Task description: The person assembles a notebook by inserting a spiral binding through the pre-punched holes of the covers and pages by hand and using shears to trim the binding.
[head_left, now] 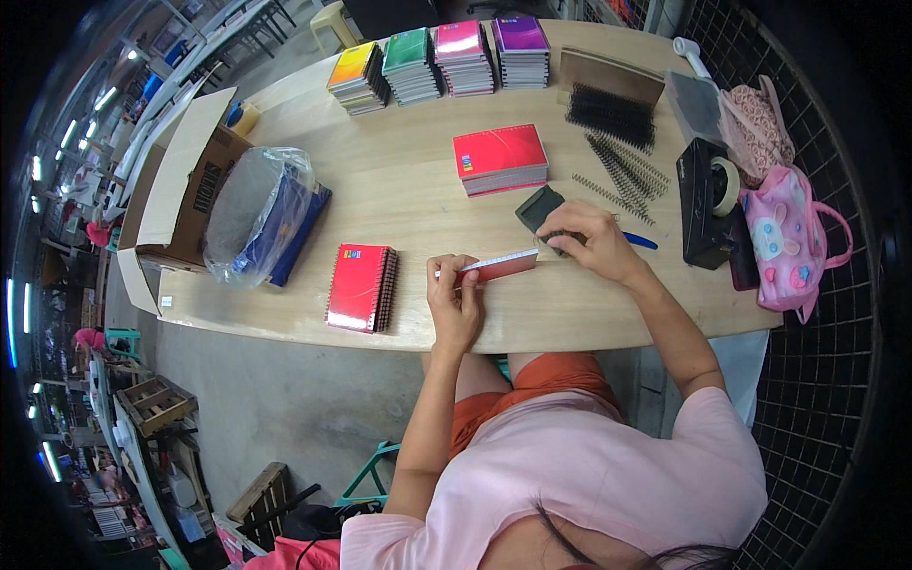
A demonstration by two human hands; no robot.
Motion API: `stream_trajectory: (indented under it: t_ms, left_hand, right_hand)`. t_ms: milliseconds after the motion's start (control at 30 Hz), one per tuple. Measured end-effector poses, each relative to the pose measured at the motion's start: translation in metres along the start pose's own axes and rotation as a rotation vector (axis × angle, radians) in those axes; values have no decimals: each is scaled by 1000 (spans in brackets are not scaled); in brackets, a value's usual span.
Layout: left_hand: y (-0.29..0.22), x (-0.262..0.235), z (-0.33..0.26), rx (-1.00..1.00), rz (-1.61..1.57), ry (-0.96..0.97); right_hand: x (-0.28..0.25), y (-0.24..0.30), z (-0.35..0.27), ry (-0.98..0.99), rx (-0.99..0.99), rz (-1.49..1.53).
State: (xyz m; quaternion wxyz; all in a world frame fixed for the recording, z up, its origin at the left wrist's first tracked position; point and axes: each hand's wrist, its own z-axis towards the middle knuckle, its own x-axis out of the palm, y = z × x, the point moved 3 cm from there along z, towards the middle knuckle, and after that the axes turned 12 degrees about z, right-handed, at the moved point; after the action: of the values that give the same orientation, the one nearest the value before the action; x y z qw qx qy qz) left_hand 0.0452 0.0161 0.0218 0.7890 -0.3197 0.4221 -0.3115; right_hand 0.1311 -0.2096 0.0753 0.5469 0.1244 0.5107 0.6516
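Observation:
My left hand (456, 294) is closed around a thin red notebook (508, 269), held just above the table's near side with its white page edge facing up. Close to the notebook's right end, my right hand (594, 242) has its fingers bent together over a small dark thing (567, 241), mostly covered, whose kind I cannot make out. A dark green, tray-like piece (540, 207) lies just beyond those fingers. Left of my left hand sits a stack of red notebooks (361, 288) with dark spiral bindings. Farther off is another stack of red notebooks (501, 160).
Yellow (358, 78), green (412, 66), pink (465, 59) and purple notebook stacks (522, 52) line the far edge. Black binding coils (622, 171), a blue pen (639, 240), a tape dispenser (705, 204) and a pink bag (784, 237) are right. A cardboard box (180, 190) stands left.

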Motion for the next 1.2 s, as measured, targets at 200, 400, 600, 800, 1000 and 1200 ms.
stream_trajectory:
  t_ms: [200,400,600,800,1000,1200]
  left_hand:
    - [-1,-1,1,-16,24,-17]
    - [-4,0,-1,0,40,-24]
    - [4,2,-1,8,56,-12]
    - [-2,4,-2,47,70,-14]
    - [-4,2,-3,59,67,-16]
    - [8,-9,-4,28,-45,94]
  right_hand:
    - [2,8,-1,151,70,58]
    - [8,0,-5,192,71,-34]
    - [14,11,-3,151,47,-129]
    - [20,12,-3,146,3,-266]
    - [24,18,-3,177,-49,-357]
    - [-10,-5,18,345,18,-359]
